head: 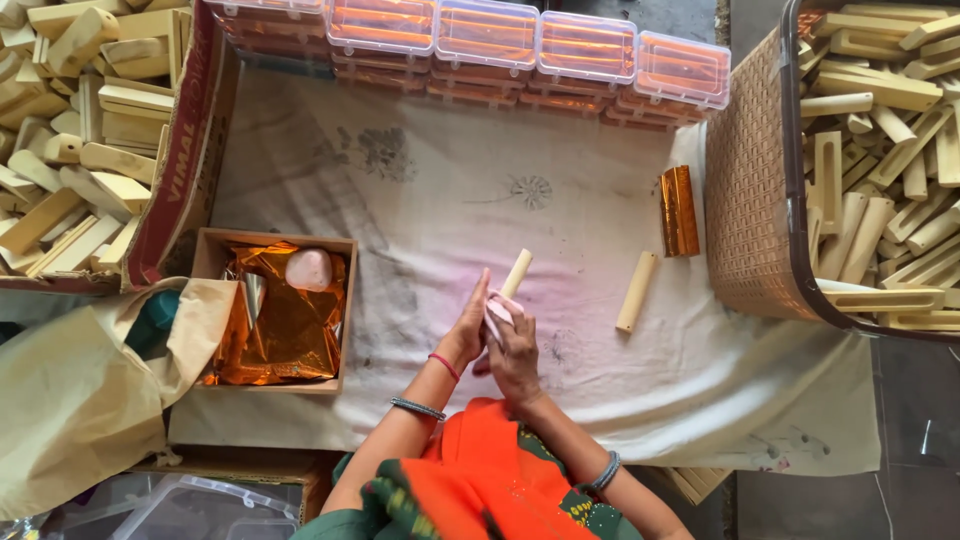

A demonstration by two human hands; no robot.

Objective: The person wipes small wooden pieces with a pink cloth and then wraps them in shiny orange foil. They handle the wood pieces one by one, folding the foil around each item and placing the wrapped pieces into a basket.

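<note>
Both my hands meet over the white cloth (440, 200) at the centre. My right hand (516, 355) grips a pale wooden stick (517, 272) with a pink rag (497, 312) wrapped around its lower end. My left hand (468, 325) presses flat against the rag and stick from the left. A second pale wooden stick (636, 291) lies loose on the cloth to the right. Beyond it rests a stick wrapped in orange foil (679, 210).
A small cardboard box (277, 312) at the left holds orange foil sheets and a pink stone-like lump (309, 269). A carton (185, 150) of wooden blocks sits far left, a woven basket (755, 180) of wooden pieces at right, and clear plastic boxes (485, 45) line the back.
</note>
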